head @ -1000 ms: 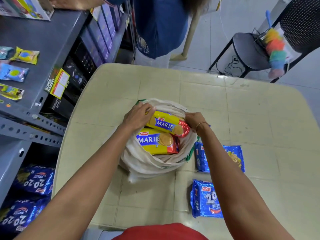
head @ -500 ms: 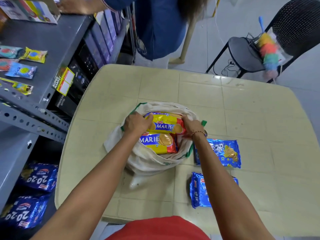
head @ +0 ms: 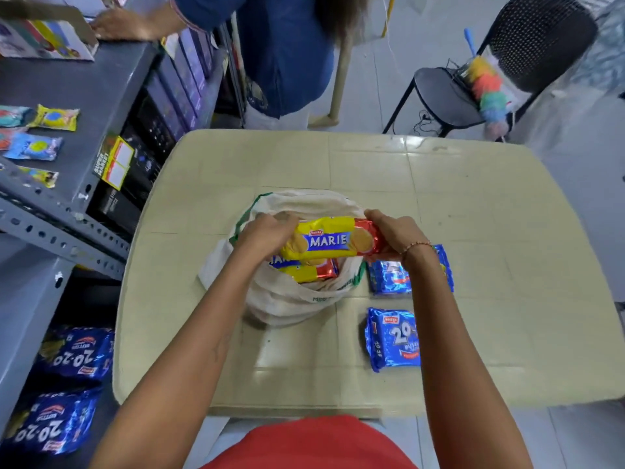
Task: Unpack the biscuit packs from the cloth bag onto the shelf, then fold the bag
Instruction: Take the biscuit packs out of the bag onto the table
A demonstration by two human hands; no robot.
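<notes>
A white cloth bag (head: 287, 299) with green trim lies open on the beige table (head: 473, 231). Above its mouth I hold a yellow and red Marie biscuit pack (head: 331, 239) lengthwise: my left hand (head: 265, 233) grips its left end, my right hand (head: 394, 233) its right end. A second Marie pack (head: 313, 269) lies inside the bag, partly hidden. Two blue 20-20 biscuit packs rest on the table to the right of the bag, one (head: 389, 277) under my right wrist, the other (head: 394, 338) nearer me. The grey metal shelf (head: 84, 96) stands to the left.
Small snack sachets (head: 54, 116) lie on the upper shelf; more blue 20-20 packs (head: 77, 353) sit on the lower shelf. Another person in blue (head: 287, 52) stands beyond the table, hand on the shelf. A black chair (head: 446, 96) with a colourful duster (head: 487, 86) is at the back right.
Both hands have lifted the top Marie pack up out of the bag's mouth; the second pack stays inside. The view has shifted slightly.
</notes>
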